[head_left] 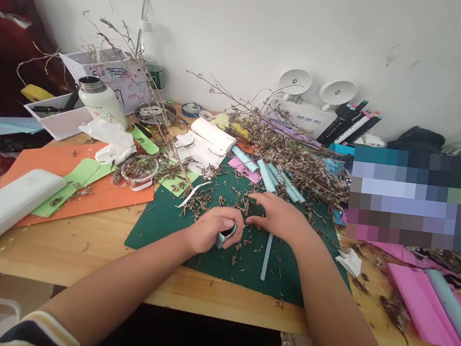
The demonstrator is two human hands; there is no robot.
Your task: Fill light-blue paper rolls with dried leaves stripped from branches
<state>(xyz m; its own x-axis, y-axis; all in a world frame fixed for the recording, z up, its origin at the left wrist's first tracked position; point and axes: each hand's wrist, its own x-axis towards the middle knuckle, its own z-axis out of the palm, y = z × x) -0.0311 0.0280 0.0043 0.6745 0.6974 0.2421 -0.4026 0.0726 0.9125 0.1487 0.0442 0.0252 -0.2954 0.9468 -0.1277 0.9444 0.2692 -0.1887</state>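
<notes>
Prob. a home craft corner: wooden worktop vs. plain white wall, crowded w/ marker pens, orange paper, dried twigs & scribbled-on box. Drink bottle & what looks like dark red seat at L seem domestic; white light unit w/ 2 round lamps by wall.

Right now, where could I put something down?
Bare wooden tabletop shows between the orange paper, green mat and left forearm. The mat's left corner looks bare too. Past the right hand, blue paper rolls and dried branches crowd together.
</notes>
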